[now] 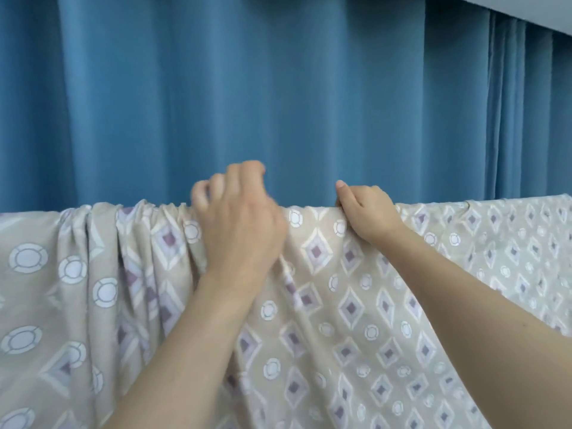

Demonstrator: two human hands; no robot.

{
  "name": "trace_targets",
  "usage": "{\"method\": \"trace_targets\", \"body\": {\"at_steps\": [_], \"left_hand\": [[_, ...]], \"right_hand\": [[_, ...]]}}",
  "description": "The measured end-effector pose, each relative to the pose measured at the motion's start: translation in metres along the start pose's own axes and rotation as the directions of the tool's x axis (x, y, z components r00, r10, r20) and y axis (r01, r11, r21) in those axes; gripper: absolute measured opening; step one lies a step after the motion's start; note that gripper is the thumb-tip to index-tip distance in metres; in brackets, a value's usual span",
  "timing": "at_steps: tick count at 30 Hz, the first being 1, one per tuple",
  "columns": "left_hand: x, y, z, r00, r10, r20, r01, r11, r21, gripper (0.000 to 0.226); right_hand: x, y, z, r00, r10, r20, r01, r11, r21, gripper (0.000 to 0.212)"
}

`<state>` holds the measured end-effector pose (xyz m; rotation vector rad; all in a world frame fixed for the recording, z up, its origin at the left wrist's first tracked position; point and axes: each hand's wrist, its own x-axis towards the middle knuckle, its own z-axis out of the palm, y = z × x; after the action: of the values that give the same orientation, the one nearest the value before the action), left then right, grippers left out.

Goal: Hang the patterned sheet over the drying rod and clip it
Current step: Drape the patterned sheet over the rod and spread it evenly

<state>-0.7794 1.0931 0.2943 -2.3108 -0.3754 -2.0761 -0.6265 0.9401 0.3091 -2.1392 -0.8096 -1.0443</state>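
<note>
The patterned sheet (pixel 340 289), beige with white rings and purple-centred diamonds, hangs draped over a horizontal rod that it hides completely. The cloth is bunched into folds left of centre and lies flatter to the right. My left hand (pixel 241 224) rests on the top fold at the middle, fingers curled over the edge, slightly blurred. My right hand (pixel 368 212) pinches the top edge of the sheet just to the right, thumb up. No clip is visible.
A blue pleated curtain (pixel 278 94) fills the background right behind the rod. A grey ledge or ceiling edge (pixel 526 7) shows at the top right.
</note>
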Motion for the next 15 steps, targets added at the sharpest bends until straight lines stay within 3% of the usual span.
{"method": "trace_targets", "body": {"at_steps": [3,5,7,11,15], "left_hand": [[0.002,0.023,0.008,0.941,0.164,0.295,-0.194,0.978,0.075,0.033],[0.003,0.022,0.013,0.883,0.183,0.433,-0.263,0.956,0.133,0.033],[0.002,0.011,0.013,0.894,0.193,0.404,-0.274,0.950,0.151,0.035],[0.003,-0.019,0.010,0.964,0.178,0.197,-0.217,0.956,0.199,0.036],[0.001,-0.030,0.005,0.945,0.179,0.274,-0.244,0.943,0.226,0.028]], "right_hand": [[-0.006,-0.006,0.001,1.000,0.028,-0.008,-0.029,0.991,-0.134,0.059],[-0.010,-0.007,0.000,0.999,0.039,-0.025,-0.042,0.989,-0.143,0.058],[-0.013,-0.008,0.000,0.999,0.020,-0.039,-0.025,0.990,-0.141,0.057],[-0.014,-0.014,0.001,0.999,-0.012,-0.030,0.008,0.988,-0.151,0.058],[-0.007,-0.021,0.001,0.996,0.085,0.023,-0.080,0.981,-0.176,0.052]]}}
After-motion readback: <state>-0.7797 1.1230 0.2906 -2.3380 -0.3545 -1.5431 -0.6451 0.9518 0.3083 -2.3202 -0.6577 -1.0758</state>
